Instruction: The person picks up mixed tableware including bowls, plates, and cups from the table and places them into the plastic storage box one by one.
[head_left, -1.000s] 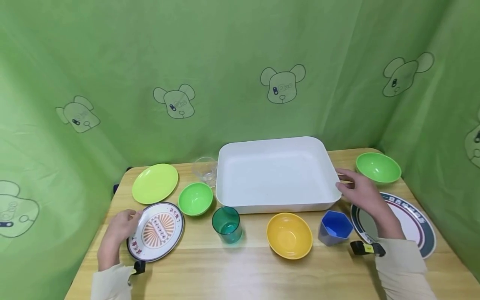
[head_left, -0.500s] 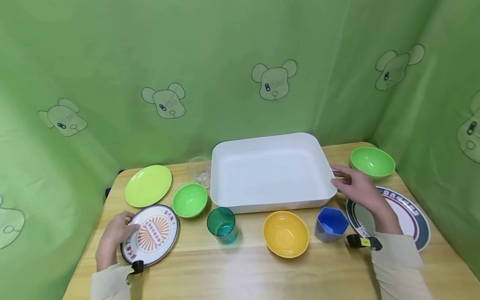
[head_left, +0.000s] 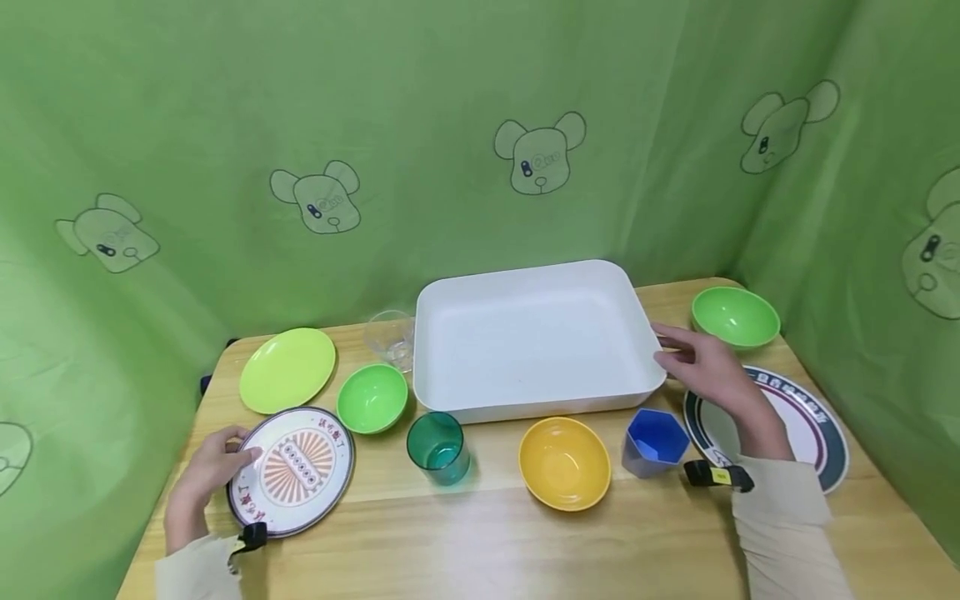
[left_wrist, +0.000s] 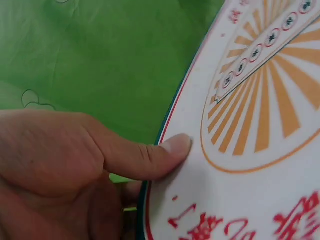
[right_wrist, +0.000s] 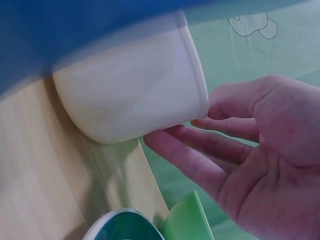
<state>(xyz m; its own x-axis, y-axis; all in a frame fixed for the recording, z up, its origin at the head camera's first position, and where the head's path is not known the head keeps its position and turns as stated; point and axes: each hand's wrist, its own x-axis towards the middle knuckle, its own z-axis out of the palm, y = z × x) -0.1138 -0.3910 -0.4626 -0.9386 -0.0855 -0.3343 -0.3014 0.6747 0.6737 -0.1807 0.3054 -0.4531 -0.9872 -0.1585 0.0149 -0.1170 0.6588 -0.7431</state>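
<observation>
My left hand [head_left: 210,471] pinches the left rim of a round white plate [head_left: 300,517] with an orange ray pattern and red characters. In the left wrist view the thumb [left_wrist: 172,150] lies on the plate's upper face and the other fingers are partly hidden beneath the rim. At the right end of a white rectangular tray [head_left: 525,367], my right hand [head_left: 716,371] touches the side with fairly straight fingers. The right wrist view has the thumb at the tray's rim and the fingertips against its outer wall [right_wrist: 125,95].
Left of the tray are a yellow-green plate [head_left: 288,371], a small green bowl [head_left: 372,398] and a clear glass [head_left: 392,333]. A teal cup [head_left: 438,450], yellow bowl [head_left: 564,462] and blue cup [head_left: 652,446] stand in front. Right are a green bowl [head_left: 735,317] and large patterned plate [head_left: 828,454].
The left thumb has moved farther in over the white plate, whose left side looks slightly raised. The right hand keeps its place at the tray. The whole head view has shifted a little.
</observation>
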